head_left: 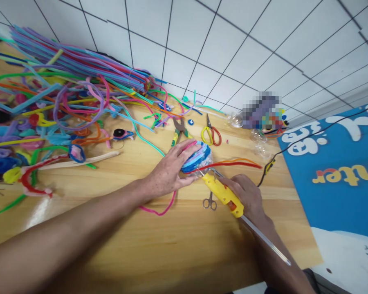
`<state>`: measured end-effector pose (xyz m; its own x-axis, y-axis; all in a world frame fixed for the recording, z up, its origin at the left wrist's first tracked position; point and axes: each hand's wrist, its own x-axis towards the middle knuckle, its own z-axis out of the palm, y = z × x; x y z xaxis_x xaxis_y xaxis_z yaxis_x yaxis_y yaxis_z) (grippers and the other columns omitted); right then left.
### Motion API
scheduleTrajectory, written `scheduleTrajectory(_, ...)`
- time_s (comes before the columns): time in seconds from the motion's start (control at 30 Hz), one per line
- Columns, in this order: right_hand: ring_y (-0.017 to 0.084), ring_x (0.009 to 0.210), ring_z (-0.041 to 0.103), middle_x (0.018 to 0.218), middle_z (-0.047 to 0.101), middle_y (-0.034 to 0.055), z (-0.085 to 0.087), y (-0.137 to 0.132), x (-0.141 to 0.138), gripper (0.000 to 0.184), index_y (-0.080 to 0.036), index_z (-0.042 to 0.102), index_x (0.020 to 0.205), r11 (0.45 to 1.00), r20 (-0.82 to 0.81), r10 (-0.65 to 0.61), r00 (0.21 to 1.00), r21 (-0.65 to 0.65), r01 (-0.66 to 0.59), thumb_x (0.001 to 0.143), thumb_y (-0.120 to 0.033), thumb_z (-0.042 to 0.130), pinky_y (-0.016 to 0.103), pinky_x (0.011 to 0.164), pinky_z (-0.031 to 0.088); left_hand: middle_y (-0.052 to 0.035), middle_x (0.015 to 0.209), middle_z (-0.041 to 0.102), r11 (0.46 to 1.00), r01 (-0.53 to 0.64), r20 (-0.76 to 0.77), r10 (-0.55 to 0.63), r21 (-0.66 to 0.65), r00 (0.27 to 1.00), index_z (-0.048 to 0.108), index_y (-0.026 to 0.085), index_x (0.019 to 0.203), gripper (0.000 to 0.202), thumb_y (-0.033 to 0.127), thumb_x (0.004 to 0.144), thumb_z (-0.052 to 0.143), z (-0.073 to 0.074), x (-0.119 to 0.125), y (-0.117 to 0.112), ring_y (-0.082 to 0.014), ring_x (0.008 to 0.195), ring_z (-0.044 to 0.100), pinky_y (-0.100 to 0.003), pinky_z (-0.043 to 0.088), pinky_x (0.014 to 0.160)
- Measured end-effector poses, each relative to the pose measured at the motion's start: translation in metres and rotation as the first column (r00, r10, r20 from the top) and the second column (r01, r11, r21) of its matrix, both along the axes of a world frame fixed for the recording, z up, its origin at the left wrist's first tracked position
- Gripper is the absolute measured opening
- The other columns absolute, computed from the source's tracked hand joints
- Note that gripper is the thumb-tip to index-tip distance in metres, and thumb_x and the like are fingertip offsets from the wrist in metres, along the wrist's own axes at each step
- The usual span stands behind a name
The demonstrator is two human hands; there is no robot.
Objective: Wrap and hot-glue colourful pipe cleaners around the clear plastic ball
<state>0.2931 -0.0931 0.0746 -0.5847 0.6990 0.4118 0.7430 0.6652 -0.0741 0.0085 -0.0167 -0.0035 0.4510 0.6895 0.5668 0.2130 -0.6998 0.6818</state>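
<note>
My left hand [171, 169] is closed over a round ball [199, 157] wrapped in blue, pink and purple pipe cleaners, holding it on the wooden table [171, 237]. A pink pipe cleaner [159, 210] trails from under that hand. My right hand [247, 196] grips a yellow hot glue gun [222, 194], its nozzle at the ball's lower right side. A clear glue stick [265, 241] sticks out of the gun's back. Red and orange pipe cleaners [239, 163] lie just right of the ball.
A big heap of coloured pipe cleaners [58, 98] fills the table's left and back. Pliers [178, 130] and yellow-red scissors [211, 132] lie behind the ball; small silver scissors [209, 202] lie under the gun. A black cord [294, 143] crosses to the right. A blue poster [340, 171] stands right.
</note>
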Motion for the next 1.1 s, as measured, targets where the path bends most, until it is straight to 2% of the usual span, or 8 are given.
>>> scheduleTrajectory(0.1,0.021,0.076,0.066,0.087,0.07,0.0051,0.003,0.0,0.0,0.029,-0.02,0.071,0.135,1.0,-0.008,-0.015,1.0,0.018,0.015,0.11,-0.022,0.057,0.034,0.069,0.052,-0.0179,0.172,0.044,1.0,-0.007,0.009,0.007,0.008,1.0,0.025,0.036,0.175,0.094,0.038,0.1,0.081,0.0,0.0,0.0,-0.0377,0.163,0.046,-0.064,0.048,0.131)
scheduleTrajectory(0.3,0.023,0.077,0.066,0.087,0.069,0.0056,0.006,-0.002,0.001,0.032,-0.021,0.07,0.136,0.999,-0.012,-0.042,0.999,-0.026,0.042,0.109,-0.025,0.053,0.036,0.069,0.052,-0.0183,0.172,0.044,1.0,-0.01,0.0,0.01,-0.001,1.0,0.026,0.036,0.174,0.095,0.036,0.098,0.083,0.0,0.001,0.0,-0.0389,0.163,0.046,-0.065,0.048,0.131)
scheduleTrajectory(0.5,0.022,0.079,0.067,0.089,0.07,0.0044,0.005,0.0,0.003,0.034,-0.023,0.071,0.134,0.996,-0.031,-0.087,0.996,0.009,0.088,0.104,-0.017,0.055,0.035,0.07,0.052,-0.0186,0.171,0.045,1.0,0.009,0.003,-0.009,0.002,1.0,0.025,0.037,0.174,0.094,0.035,0.099,0.081,0.001,-0.001,0.0,-0.0389,0.162,0.047,-0.066,0.048,0.13)
scheduleTrajectory(0.67,0.021,0.076,0.065,0.087,0.069,0.0051,0.005,0.0,0.004,0.029,-0.02,0.072,0.132,0.999,-0.008,-0.038,0.999,-0.009,0.038,0.111,-0.025,0.052,0.034,0.068,0.051,-0.0185,0.17,0.045,1.0,0.003,0.014,-0.004,0.019,1.0,0.025,0.037,0.174,0.093,0.037,0.1,0.081,0.001,0.0,0.0,-0.0383,0.162,0.047,-0.065,0.048,0.13)
scheduleTrajectory(0.83,0.019,0.071,0.062,0.079,0.067,0.0033,-0.006,0.001,0.001,0.03,-0.019,0.078,0.123,0.999,0.03,0.03,0.999,0.017,-0.031,0.116,-0.033,0.052,0.032,0.066,0.048,-0.0184,0.171,0.044,1.0,0.004,0.01,-0.004,0.006,1.0,0.024,0.037,0.175,0.094,0.038,0.1,0.081,0.0,0.0,0.0,-0.0389,0.162,0.047,-0.065,0.047,0.131)
scheduleTrajectory(0.93,0.019,0.072,0.061,0.08,0.067,0.0035,-0.01,0.001,-0.002,0.027,-0.019,0.079,0.122,0.999,0.003,0.023,1.0,0.042,-0.023,0.115,-0.03,0.055,0.033,0.067,0.048,-0.0177,0.171,0.044,1.0,0.001,-0.005,-0.001,-0.004,1.0,0.023,0.038,0.175,0.095,0.038,0.1,0.081,0.001,0.0,0.0,-0.0387,0.162,0.046,-0.066,0.047,0.131)
scheduleTrajectory(1.1,0.021,0.075,0.061,0.083,0.067,0.0048,-0.004,-0.003,-0.002,0.029,-0.018,0.076,0.129,0.999,0.036,0.017,0.999,0.038,-0.018,0.113,-0.031,0.056,0.035,0.069,0.047,-0.018,0.172,0.043,1.0,-0.007,0.008,0.006,0.007,1.0,0.024,0.038,0.175,0.092,0.038,0.101,0.08,0.001,0.0,0.0,-0.0384,0.163,0.046,-0.066,0.047,0.131)
